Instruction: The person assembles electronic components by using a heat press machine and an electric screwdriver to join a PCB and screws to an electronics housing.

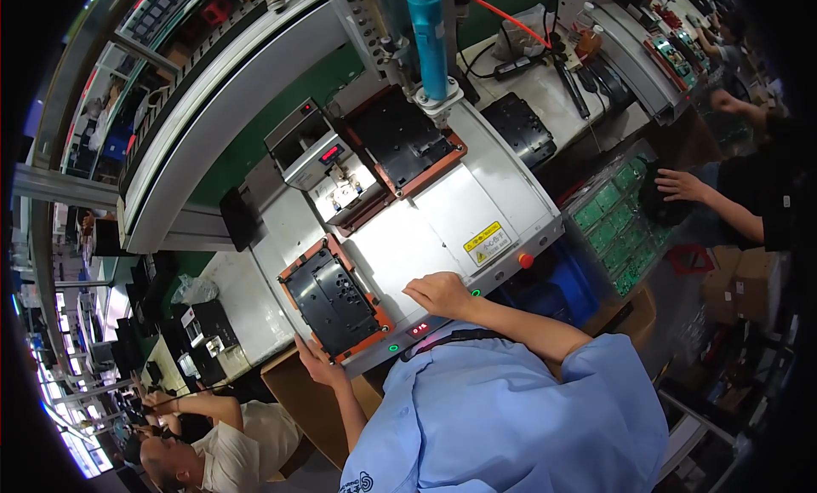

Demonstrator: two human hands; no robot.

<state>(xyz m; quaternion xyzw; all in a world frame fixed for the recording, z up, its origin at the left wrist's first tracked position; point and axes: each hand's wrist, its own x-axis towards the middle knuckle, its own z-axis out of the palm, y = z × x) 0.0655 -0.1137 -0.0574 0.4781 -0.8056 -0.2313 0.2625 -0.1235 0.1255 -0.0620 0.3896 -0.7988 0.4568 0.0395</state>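
My left hand (321, 364) is at the near left edge of the white machine, its fingers stretched out beside an orange-framed fixture. In that fixture lies a black plastic panel (328, 301) with small holes. My right hand (438, 295) is curled closed over the machine's white top (387, 250), near its front edge; anything inside the fingers is hidden. Farther back, a second black plastic panel (400, 140) sits in another orange-framed fixture. A teal electric screwdriver (430, 46) hangs upright above that one. Between the fixtures stands a small metal box with a red display (330, 155).
A red button (526, 260) and green-ringed buttons line the machine's front. Another black panel (517, 128) lies at the back right. A co-worker's hand (681, 185) reaches over green circuit boards (608, 208) on the right. Another person (225, 442) is at lower left.
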